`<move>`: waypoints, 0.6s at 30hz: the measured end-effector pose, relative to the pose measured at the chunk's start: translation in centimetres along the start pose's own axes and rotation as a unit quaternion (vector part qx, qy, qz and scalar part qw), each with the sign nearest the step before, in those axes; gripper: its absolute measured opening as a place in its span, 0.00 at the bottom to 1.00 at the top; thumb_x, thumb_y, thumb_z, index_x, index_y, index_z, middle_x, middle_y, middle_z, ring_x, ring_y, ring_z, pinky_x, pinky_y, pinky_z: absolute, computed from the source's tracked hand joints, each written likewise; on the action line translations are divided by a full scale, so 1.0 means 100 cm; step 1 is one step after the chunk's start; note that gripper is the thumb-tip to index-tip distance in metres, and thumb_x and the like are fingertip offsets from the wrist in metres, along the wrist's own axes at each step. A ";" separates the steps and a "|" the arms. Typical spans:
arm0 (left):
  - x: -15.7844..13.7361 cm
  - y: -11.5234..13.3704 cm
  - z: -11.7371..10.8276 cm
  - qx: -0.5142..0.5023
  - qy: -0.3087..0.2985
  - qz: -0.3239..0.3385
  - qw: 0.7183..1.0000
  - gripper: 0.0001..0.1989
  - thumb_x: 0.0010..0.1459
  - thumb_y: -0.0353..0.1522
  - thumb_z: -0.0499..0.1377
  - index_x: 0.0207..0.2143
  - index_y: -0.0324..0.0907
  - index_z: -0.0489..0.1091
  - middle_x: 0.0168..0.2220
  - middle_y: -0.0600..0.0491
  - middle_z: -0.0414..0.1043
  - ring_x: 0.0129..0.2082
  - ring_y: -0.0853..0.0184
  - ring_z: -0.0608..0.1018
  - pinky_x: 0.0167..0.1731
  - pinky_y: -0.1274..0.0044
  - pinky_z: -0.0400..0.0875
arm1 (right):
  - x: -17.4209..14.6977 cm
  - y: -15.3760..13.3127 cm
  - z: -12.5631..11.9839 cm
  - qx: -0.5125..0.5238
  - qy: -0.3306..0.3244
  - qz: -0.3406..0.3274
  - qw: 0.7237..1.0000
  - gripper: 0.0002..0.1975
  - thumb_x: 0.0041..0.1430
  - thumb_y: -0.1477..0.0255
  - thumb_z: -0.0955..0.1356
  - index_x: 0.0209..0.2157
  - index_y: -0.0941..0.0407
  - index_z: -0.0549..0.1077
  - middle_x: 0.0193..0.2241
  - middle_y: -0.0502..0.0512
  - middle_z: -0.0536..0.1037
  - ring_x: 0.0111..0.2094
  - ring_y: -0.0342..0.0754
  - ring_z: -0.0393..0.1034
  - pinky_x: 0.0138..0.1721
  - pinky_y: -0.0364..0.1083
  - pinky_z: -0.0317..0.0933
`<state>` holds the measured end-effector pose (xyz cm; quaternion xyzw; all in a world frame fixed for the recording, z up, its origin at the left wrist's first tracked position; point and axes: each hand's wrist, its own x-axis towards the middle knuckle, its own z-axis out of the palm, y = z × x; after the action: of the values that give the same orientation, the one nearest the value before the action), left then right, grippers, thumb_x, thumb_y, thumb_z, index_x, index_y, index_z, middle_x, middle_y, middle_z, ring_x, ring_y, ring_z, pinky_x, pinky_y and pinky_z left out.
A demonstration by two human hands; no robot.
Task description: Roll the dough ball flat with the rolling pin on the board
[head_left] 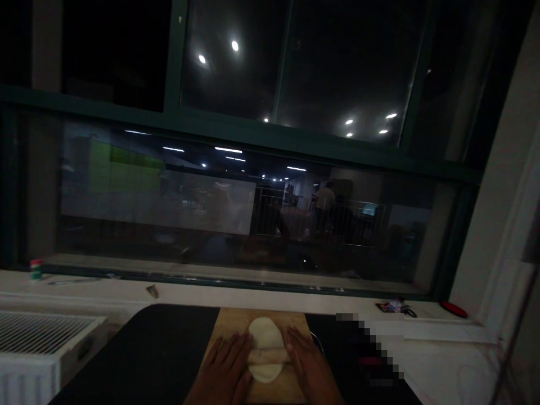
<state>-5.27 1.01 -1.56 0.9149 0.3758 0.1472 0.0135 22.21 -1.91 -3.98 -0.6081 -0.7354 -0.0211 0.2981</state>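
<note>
An oval of pale, flattened dough [265, 329] lies on a wooden board [228, 320] at the bottom middle of the view. Across the dough rests a light wooden rolling pin [268, 356]; both its ends are covered by my hands. My left hand [225, 365] lies over the left end, palm down with the fingers stretched forward. Over the right end, my right hand [310, 363] is likewise stretched out, its fingers pointing ahead. Neither hand's fingers visibly wrap around the pin.
The board sits on a black tabletop [169, 343]. Behind it runs a white windowsill [270, 298] with a small red-and-green container [36, 269] and a red round object [453, 309]. A white radiator [46, 337] stands left. Dark window glass reflects lights and a person.
</note>
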 end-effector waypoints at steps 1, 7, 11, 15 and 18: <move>-0.003 0.000 -0.001 -0.004 -0.001 0.010 1.000 0.27 0.69 0.47 0.39 0.67 0.56 0.39 0.68 0.59 0.42 0.67 0.56 0.52 0.65 0.56 0.48 | -0.005 -0.004 -0.004 -0.007 0.000 -0.003 1.000 0.23 0.70 0.59 0.54 0.59 0.49 0.68 0.59 0.50 0.69 0.61 0.51 0.60 0.63 0.54 0.56; -0.015 -0.005 -0.007 -0.013 -0.012 0.057 0.998 0.27 0.70 0.46 0.40 0.67 0.59 0.32 0.69 0.60 0.37 0.68 0.57 0.49 0.65 0.56 0.47 | -0.022 -0.021 -0.006 -0.045 -0.003 -0.037 0.998 0.19 0.67 0.63 0.59 0.54 0.46 0.73 0.48 0.53 0.78 0.49 0.52 0.73 0.52 0.49 0.65; -0.013 -0.009 -0.011 -0.036 -0.027 0.067 0.997 0.27 0.70 0.47 0.40 0.67 0.59 0.34 0.69 0.59 0.38 0.68 0.56 0.49 0.65 0.56 0.46 | -0.008 -0.030 0.009 -0.083 0.029 0.015 0.996 0.22 0.67 0.61 0.57 0.55 0.49 0.72 0.48 0.58 0.78 0.49 0.56 0.73 0.50 0.50 0.65; 0.011 -0.014 -0.012 -0.067 -0.021 0.024 0.997 0.27 0.70 0.48 0.37 0.68 0.56 0.42 0.69 0.57 0.43 0.68 0.59 0.50 0.66 0.58 0.45 | 0.028 -0.030 0.002 -0.114 0.003 0.069 0.991 0.25 0.68 0.66 0.53 0.62 0.56 0.64 0.44 0.60 0.80 0.43 0.53 0.76 0.46 0.49 0.66; 0.040 -0.017 -0.010 -0.062 -0.013 -0.050 0.997 0.29 0.69 0.47 0.33 0.66 0.49 0.55 0.67 0.51 0.54 0.66 0.59 0.56 0.64 0.59 0.51 | 0.055 -0.020 -0.006 -0.173 -0.010 0.060 0.983 0.24 0.65 0.73 0.54 0.59 0.58 0.68 0.46 0.63 0.79 0.48 0.55 0.73 0.49 0.53 0.63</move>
<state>-4.00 4.95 0.17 0.8941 0.4110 0.1574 0.0826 20.23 2.18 -0.31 -0.6939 -0.6858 -0.1234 0.1818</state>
